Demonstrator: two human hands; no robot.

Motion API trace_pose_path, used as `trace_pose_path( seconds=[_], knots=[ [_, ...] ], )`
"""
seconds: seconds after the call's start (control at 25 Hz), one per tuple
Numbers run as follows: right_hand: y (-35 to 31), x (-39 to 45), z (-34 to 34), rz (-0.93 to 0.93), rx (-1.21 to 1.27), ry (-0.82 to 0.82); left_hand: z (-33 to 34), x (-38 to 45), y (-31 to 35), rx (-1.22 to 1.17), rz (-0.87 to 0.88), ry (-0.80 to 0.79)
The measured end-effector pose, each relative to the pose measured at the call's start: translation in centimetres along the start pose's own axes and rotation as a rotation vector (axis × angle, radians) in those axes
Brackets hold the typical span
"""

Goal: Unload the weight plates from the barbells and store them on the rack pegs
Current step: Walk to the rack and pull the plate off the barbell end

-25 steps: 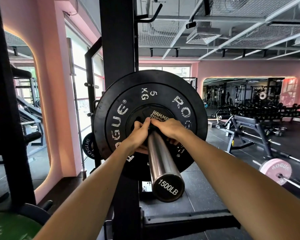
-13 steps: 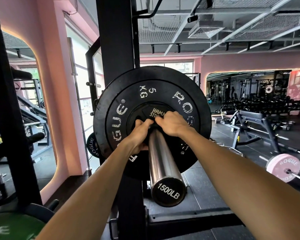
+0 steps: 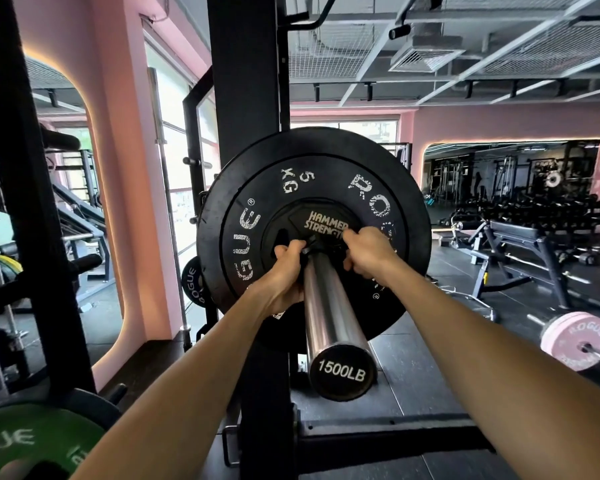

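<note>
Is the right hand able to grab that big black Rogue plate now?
Probably not yet. The right hand grips at the small Hammer Strength plate, which sits in front of the big Rogue plate on the sleeve and likely must come off first.

The black plate [image 3: 257,216] is showing "ROGUE" and "5 KG"; the small plate [image 3: 321,220] "HAMMER STRENGTH"; the sleeve cap [image 3: 342,371] "1500LB"; the pink plate [image 3: 581,341] "ROGUE".

Two hands reach out to a shiny bar [image 3: 329,306]. The left hand [image 3: 284,271] and the right hand [image 3: 369,252] both curl round a small black clip [image 3: 321,247] on the bar, one on each side. Right behind the clip sits a little black plate [image 3: 312,220], and behind that a big black plate [image 3: 257,216].
</note>
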State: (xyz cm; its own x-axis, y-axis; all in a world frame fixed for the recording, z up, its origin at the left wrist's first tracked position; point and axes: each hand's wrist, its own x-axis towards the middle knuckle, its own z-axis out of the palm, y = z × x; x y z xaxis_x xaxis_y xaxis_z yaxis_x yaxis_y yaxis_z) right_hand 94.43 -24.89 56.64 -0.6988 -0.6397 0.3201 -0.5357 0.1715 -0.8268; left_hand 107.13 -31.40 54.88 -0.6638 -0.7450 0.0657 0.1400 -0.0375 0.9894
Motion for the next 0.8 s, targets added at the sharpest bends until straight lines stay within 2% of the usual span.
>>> trace_pose_path(
  seconds=[0.16,0.36,0.8],
  knots=[
    [0.1,-1.1,-0.3,0.071,0.015,-0.111,-0.2,-0.8,0.1,0.086,-0.036,0.022],
    [0.0,-2.7,-0.7,0.111,0.075,-0.144,-0.2,-2.5,-0.2,0.061,-0.035,0.046],
    [-1.6,-12.7,-3.4,0.181,0.145,-0.122,-1.4,-9.6,-1.6,-0.054,-0.107,-0.162]
  ],
)
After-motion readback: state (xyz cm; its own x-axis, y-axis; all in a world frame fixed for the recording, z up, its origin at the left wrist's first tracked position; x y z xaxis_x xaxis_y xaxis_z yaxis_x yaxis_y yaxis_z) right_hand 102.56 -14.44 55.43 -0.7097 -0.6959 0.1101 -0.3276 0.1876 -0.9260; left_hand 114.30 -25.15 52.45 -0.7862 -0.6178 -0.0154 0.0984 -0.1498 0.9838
